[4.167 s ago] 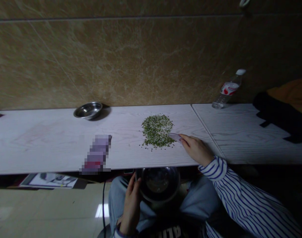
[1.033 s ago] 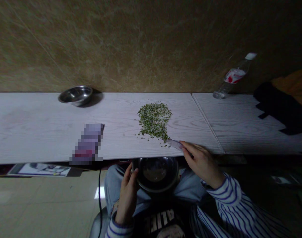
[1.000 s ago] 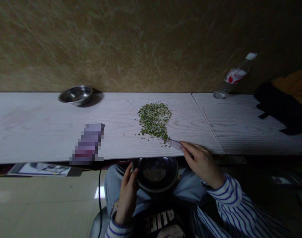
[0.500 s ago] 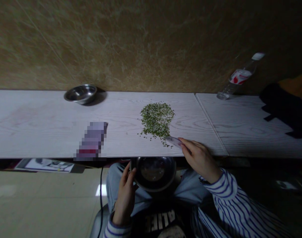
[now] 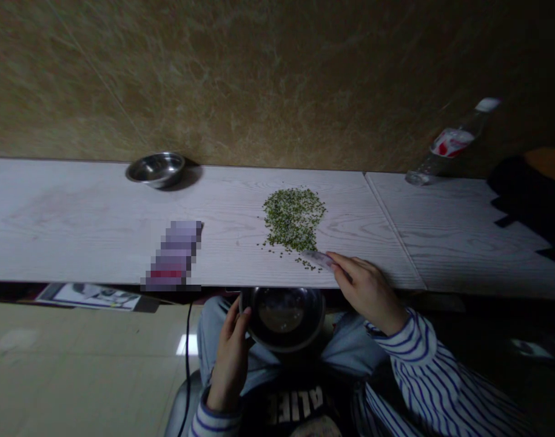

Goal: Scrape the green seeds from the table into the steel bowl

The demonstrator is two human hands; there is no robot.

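Small green beans or grains (image 5: 290, 220) lie spread in a loose patch on the white wood-grain table (image 5: 227, 249), with a few strays near its front. My right hand (image 5: 366, 290) pinches a thin, flat, pale card-like piece (image 5: 320, 260); its far end touches the table at the patch's lower edge. Below the table's front edge, my left hand (image 5: 232, 349) grips the left rim of a metal bowl (image 5: 314, 323), thumb over the rim. The bowl sits at my lap, partly under the edge. Its inside is dark, and I cannot make out what it contains.
A smaller steel bowl (image 5: 156, 171) stands by the wall at the back left. A blurred-out flat item (image 5: 176, 252) lies nearer the front. On the right are a clear plastic bottle (image 5: 452, 142) with a white cap and a dark cloth item (image 5: 527, 200). A black cable (image 5: 187, 364) hangs down.
The view has shifted slightly, so the table things appear a little further right. Both hands keep their holds, and the grain patch looks much the same.
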